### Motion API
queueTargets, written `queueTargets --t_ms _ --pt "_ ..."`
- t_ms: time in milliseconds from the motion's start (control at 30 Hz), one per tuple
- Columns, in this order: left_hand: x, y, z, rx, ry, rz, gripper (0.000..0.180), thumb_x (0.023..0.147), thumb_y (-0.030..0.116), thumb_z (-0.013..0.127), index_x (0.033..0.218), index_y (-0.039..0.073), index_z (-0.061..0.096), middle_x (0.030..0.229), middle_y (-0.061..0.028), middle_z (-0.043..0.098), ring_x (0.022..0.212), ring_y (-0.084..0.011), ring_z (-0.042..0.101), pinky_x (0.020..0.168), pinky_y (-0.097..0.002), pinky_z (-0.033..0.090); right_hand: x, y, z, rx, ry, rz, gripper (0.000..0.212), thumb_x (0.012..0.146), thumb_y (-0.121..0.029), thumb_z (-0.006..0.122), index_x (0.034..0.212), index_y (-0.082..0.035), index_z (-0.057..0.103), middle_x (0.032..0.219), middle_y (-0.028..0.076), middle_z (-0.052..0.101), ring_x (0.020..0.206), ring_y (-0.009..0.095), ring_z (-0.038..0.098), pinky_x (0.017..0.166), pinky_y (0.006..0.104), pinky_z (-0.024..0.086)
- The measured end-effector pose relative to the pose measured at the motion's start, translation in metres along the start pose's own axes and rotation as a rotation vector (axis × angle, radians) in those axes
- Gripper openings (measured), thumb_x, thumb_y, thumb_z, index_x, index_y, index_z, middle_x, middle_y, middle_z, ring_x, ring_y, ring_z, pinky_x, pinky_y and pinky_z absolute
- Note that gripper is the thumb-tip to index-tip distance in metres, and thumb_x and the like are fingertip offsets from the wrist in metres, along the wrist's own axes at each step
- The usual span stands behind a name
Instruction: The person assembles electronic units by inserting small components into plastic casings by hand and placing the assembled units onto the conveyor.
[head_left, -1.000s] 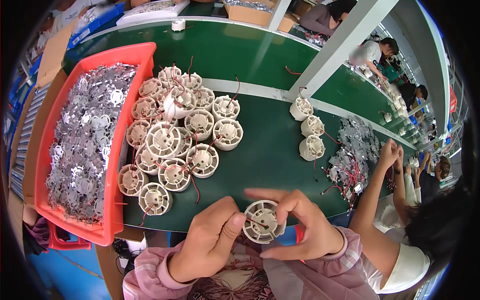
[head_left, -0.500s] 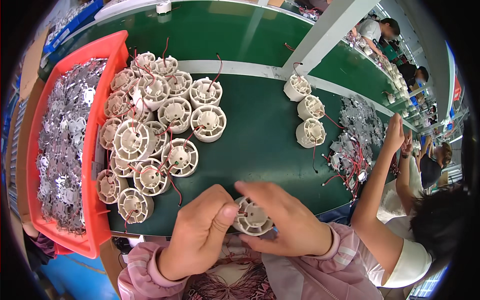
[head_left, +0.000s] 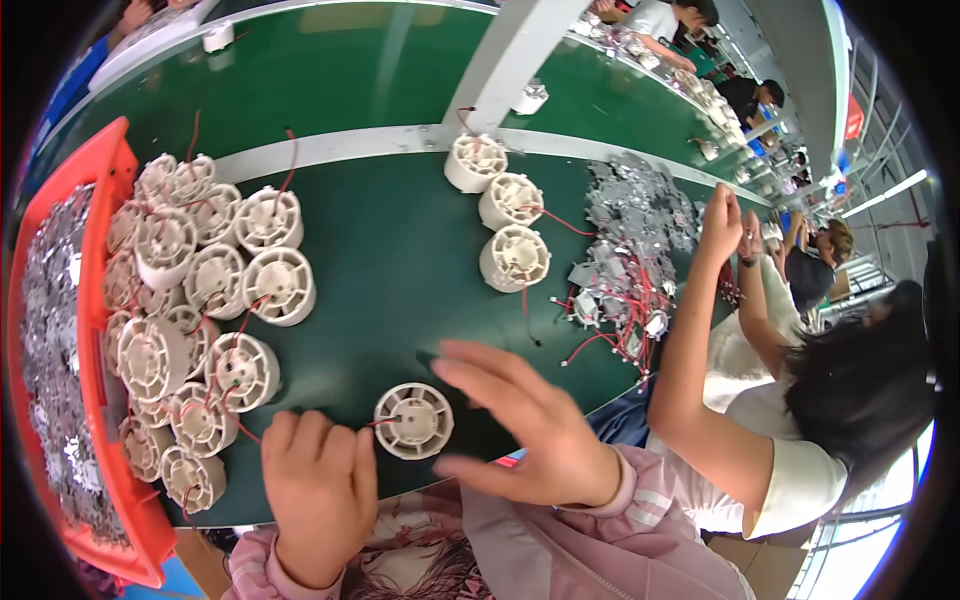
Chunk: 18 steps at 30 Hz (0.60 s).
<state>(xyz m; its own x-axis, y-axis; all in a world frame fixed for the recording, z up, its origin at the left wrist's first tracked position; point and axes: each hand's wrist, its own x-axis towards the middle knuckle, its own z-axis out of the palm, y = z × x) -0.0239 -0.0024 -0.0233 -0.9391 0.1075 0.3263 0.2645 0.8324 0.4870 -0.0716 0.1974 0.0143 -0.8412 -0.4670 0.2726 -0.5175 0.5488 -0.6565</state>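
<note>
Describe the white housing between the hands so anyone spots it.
Near the green tabletop's front edge, find the curled left hand and spread right hand. Between them is the round, spoked white housing, red wire pointing left. Unlike the housing cluster at left and row of three beyond, it sits alone.

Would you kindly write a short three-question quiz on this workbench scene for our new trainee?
1. What is heaped in the long red plastic bin: A) white foam blocks, B) flat silver-coloured metal pieces, or C) green glass bottles?
2. True or false: the person's right hand is open beside a round off-white plastic housing.
3. Fill in the colour: a thin ____ wire runs from that housing toward the person's curled left hand.

Key: 1. B; 2. True; 3. red.
</note>
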Motion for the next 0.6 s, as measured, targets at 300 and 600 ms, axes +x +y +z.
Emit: queueTargets --t_ms 300,600 --pt "-0.009 0.027 -0.027 -0.084 0.168 -0.065 0.041 0.079 0.007 0.058 0.118 -0.003 0.049 0.119 -0.0240 0.044 0.108 -0.0367 0.046 0.091 -0.0453 0.037 -0.025 0.052 -0.054 -0.610 0.339 0.351 0.023 0.074 0.007 0.063 0.095 0.000 0.064 0.098 0.014 0.063 0.083 0.030 0.062 0.070 0.0362 0.050" --pt "-0.008 0.031 -0.023 -0.144 0.086 -0.049 0.037 0.082 0.005 0.055 0.118 -0.002 0.050 0.122 -0.0248 0.042 0.111 -0.0370 0.044 0.092 -0.0466 0.035 -0.001 0.082 -0.061 -0.925 0.256 0.315 0.018 0.068 0.002 0.066 0.085 -0.003 0.065 0.087 0.009 0.060 0.085 0.029 0.059 0.070 0.0383 0.048"
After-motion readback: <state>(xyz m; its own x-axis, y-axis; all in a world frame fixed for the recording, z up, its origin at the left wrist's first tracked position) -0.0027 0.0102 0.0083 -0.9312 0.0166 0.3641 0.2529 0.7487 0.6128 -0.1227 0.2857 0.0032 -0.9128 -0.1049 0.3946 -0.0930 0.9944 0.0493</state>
